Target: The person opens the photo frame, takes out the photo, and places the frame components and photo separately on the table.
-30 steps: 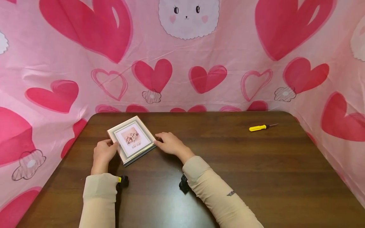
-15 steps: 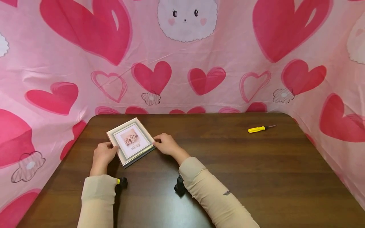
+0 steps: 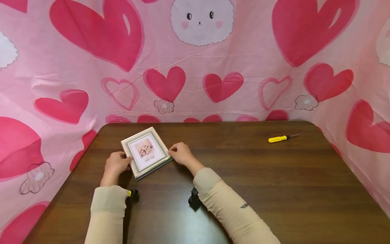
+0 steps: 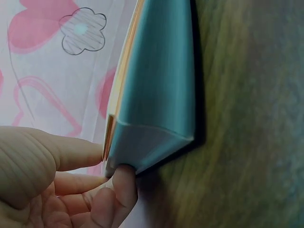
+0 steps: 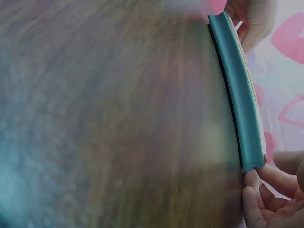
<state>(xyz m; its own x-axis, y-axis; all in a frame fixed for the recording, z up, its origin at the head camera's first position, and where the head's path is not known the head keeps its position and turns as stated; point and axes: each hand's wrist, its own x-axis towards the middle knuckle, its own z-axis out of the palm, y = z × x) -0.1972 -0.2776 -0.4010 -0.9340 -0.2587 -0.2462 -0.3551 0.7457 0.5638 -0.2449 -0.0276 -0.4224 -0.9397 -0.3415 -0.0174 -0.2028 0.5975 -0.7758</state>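
A cream and silver picture frame point(image 3: 147, 154) lies face up at the left back of the table, turned at an angle. Its picture shows pink flowers with lettering below. My left hand point(image 3: 116, 166) pinches the left edge, thumb on the front face and fingers curled at the side. On the opposite side, my right hand point(image 3: 183, 155) holds the near right corner between thumb and fingers. The left wrist view shows the frame's thick bluish side point(image 4: 156, 80) with fingertips at its lower corner. Another long side point(image 5: 240, 90) appears in the right wrist view, a hand at each end.
A yellow-handled screwdriver point(image 3: 278, 139) lies at the back right of the dark wooden table point(image 3: 243, 173). Behind and along both sides hangs a pink cloth point(image 3: 195, 57) printed with hearts. Small black cameras sit at both wrists.
The head view has shifted slightly, moving everything a little to the right. Both hands keep hold of the picture frame, which stays at nearly the same place and angle.
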